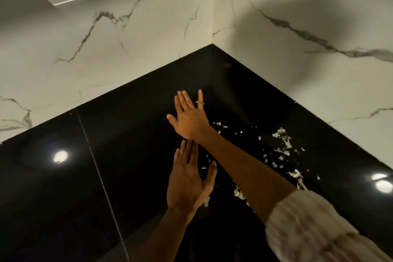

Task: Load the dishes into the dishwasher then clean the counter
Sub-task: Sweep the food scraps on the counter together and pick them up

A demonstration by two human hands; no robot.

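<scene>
A glossy black counter (pixel 131 134) fills a corner between two marble walls. Several small white scraps (pixel 282 144) lie scattered over its right part, up to the right wall. My right hand (pixel 189 117) reaches far toward the corner, fingers straight and flat over the counter, left of the scraps. My left hand (pixel 188 178) lies closer to me, just below the right wrist, fingers straight and thumb spread. Neither hand holds anything. A few scraps (pixel 239 193) sit between my left hand and my right forearm.
White marble walls with grey veins (pixel 127 38) meet at the corner (pixel 212 43) behind the counter. A thin seam (pixel 100 176) runs down the counter's left part. Ceiling lights reflect on the surface at the left (pixel 60 156) and right (pixel 382 183).
</scene>
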